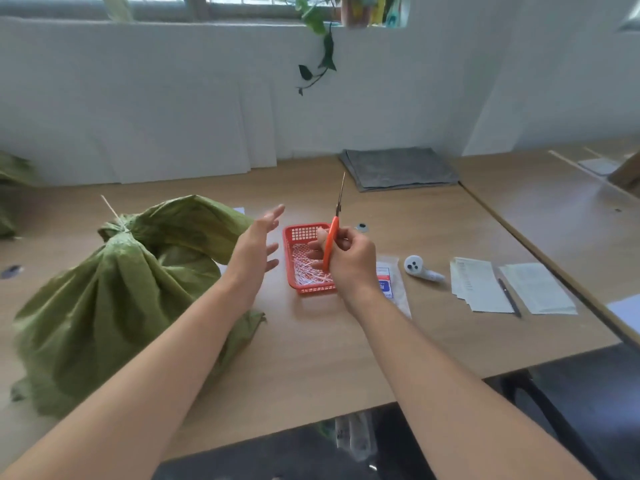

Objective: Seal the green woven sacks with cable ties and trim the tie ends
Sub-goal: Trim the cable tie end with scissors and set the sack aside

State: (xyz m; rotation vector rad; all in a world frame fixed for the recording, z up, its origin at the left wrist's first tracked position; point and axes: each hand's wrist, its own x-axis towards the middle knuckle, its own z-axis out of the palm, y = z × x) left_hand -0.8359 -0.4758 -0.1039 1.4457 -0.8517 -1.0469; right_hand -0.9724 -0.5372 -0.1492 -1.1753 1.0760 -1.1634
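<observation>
An office-style workroom with a packing desk.
Pale wood desks (311, 341) stand edge to edge against a white wall (173, 98), and a potted trailing plant (327, 50) hangs from the window ledge (242, 20) above. Printed paper sheets (479, 285) and a pen (509, 296) lie near a folded grey cloth (398, 169), a red plastic basket (286, 258) of white tie offcuts (306, 271) and a tied green sack (104, 299).
</observation>
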